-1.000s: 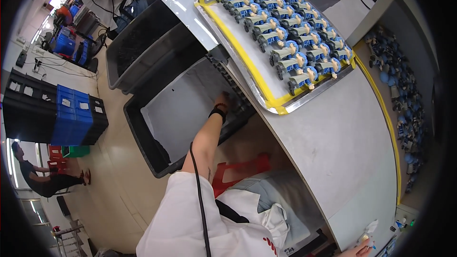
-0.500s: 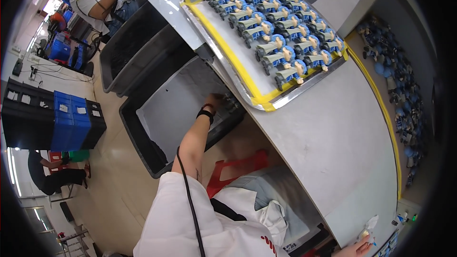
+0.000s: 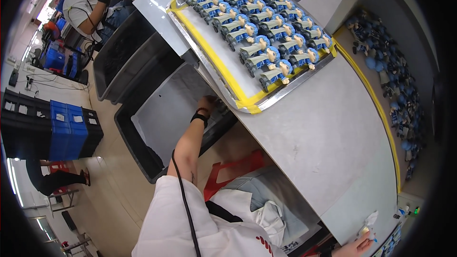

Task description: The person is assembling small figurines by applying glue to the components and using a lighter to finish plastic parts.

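Observation:
My left hand (image 3: pixel 207 104) reaches down into a black plastic bin (image 3: pixel 124 128) lined with a pale sheet (image 3: pixel 159 109). It is beside small dark figures (image 3: pixel 222 109) at the bin's right side, partly under the table edge; shadow hides its fingers. At the lower right, my right hand (image 3: pixel 356 246) is closed on a small pale object with a blue tip (image 3: pixel 365 232), whose kind I cannot make out. A crumpled white piece (image 3: pixel 371 218) sticks up beside it. Rows of toy figures (image 3: pixel 259 28) with blue caps and grey coats lie on a yellow-taped tray (image 3: pixel 209 59).
The grey tabletop (image 3: pixel 300 133) runs along my right. More blue figures (image 3: pixel 392 90) are heaped in a trough beyond its yellow edge. Other dark bins (image 3: pixel 119 66) stand farther left. A red stool (image 3: pixel 214 181) and cloth (image 3: pixel 266 204) are below the table. A person (image 3: pixel 88 9) sits far left.
The view has shifted slightly, moving the tray and table left in the picture. My left hand stays in the bin beside the figures, and my right hand still grips the pale object.

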The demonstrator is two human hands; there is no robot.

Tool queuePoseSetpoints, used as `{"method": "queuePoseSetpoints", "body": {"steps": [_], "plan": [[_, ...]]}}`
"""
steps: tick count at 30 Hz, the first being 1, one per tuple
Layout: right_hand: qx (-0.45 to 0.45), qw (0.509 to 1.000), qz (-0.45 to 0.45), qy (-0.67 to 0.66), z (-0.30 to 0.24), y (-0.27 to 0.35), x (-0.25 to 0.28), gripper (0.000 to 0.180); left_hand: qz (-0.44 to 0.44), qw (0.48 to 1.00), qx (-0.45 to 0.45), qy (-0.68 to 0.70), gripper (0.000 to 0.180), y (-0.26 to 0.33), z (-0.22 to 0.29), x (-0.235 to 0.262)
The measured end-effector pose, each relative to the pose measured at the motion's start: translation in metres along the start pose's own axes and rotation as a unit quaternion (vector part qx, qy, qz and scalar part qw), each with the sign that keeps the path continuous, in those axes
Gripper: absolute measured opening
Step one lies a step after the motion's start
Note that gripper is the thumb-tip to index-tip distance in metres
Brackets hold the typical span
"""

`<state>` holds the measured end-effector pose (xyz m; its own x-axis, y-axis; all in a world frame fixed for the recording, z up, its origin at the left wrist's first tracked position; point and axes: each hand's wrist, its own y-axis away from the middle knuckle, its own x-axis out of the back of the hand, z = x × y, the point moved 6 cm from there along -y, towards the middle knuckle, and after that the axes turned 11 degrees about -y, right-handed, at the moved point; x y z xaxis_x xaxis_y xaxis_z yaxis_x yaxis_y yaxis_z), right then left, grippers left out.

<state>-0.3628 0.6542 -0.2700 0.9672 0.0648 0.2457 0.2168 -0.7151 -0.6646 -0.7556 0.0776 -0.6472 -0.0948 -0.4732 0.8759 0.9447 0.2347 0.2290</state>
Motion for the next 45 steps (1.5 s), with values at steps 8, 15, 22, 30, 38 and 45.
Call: {"method": "queuePoseSetpoints", "body": {"steps": [8,15,22,30,38,45], "plan": [[-0.064,0.994,-0.009,0.085,0.022,-0.002,0.018,0.035,0.033,0.996,-0.059,0.049,0.035,-0.009,0.002,-0.02],[-0.183,0.983,-0.018,-0.013,0.003,0.006,-0.01,0.025,0.247,0.947,-0.097,0.18,0.017,0.07,0.057,0.115],[-0.161,0.986,-0.022,-0.025,-0.008,0.009,-0.012,0.019,0.284,0.747,-0.453,0.394,0.01,0.223,0.271,0.315],[-0.226,0.935,0.033,-0.27,0.008,0.001,0.014,0.019,-0.09,0.542,-0.835,-0.014,0.036,0.347,0.571,0.187],[-0.187,0.97,-0.022,-0.156,0.008,0.006,0.021,0.025,0.115,0.57,-0.802,-0.139,0.034,0.351,0.697,0.061],[-0.156,0.977,-0.023,-0.14,0.01,0.004,0.024,0.024,-0.378,0.603,-0.677,0.188,0.041,0.388,0.652,0.103]]}}
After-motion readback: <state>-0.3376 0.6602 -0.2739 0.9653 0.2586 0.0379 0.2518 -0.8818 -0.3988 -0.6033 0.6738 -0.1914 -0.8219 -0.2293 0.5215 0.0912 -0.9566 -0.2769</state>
